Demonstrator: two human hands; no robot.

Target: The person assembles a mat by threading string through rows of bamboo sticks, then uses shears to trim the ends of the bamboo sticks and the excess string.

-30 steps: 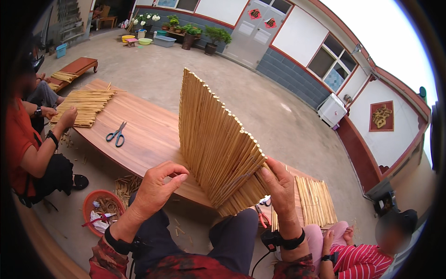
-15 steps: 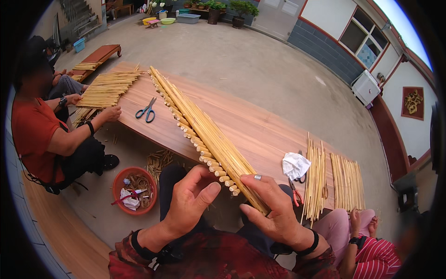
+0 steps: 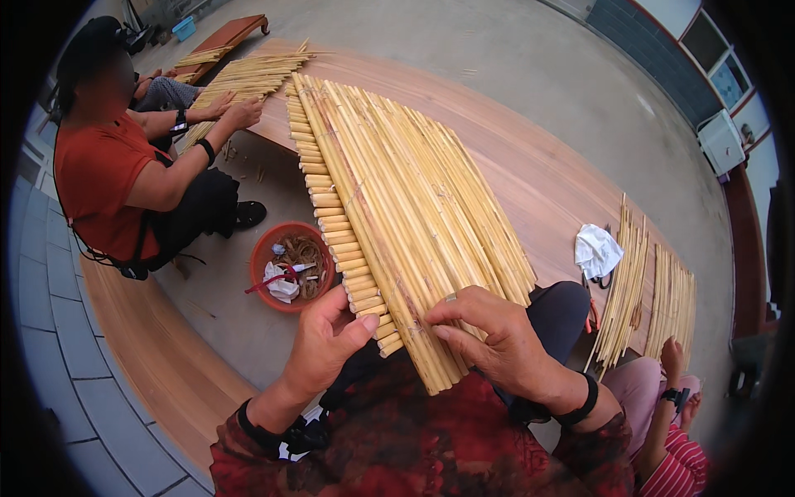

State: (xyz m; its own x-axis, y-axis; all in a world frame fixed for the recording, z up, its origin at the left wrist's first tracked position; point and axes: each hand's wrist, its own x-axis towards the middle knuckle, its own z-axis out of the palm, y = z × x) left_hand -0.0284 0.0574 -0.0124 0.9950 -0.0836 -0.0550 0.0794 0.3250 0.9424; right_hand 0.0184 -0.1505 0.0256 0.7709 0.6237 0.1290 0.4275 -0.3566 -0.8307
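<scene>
A thick mat of yellow reeds (image 3: 414,190) lies tilted over my lap and the wooden table (image 3: 530,141), with a second layer of short round ends showing along its left side. My left hand (image 3: 330,344) grips that left side near the bottom, thumb beside the cut ends, fingers partly hidden underneath. My right hand (image 3: 484,340) is curled on the mat's lower end, thumb and forefinger pressed at a long reed along the edge. A ring shows on one of its fingers. Dark bands circle both my wrists.
A person in orange (image 3: 116,186) at left handles a reed mat (image 3: 248,79). An orange basin (image 3: 261,257) holds scraps. At right lie white cloth (image 3: 596,250), red-handled pliers (image 3: 593,316) and loose reeds (image 3: 623,290). Another person in striped top (image 3: 679,460) sits there. A low bench (image 3: 236,37) stands behind.
The mat has swung down from standing on edge, through a steep slant, to lie flatter with its broad face up. My hands moved with it; my left hand now grips its side.
</scene>
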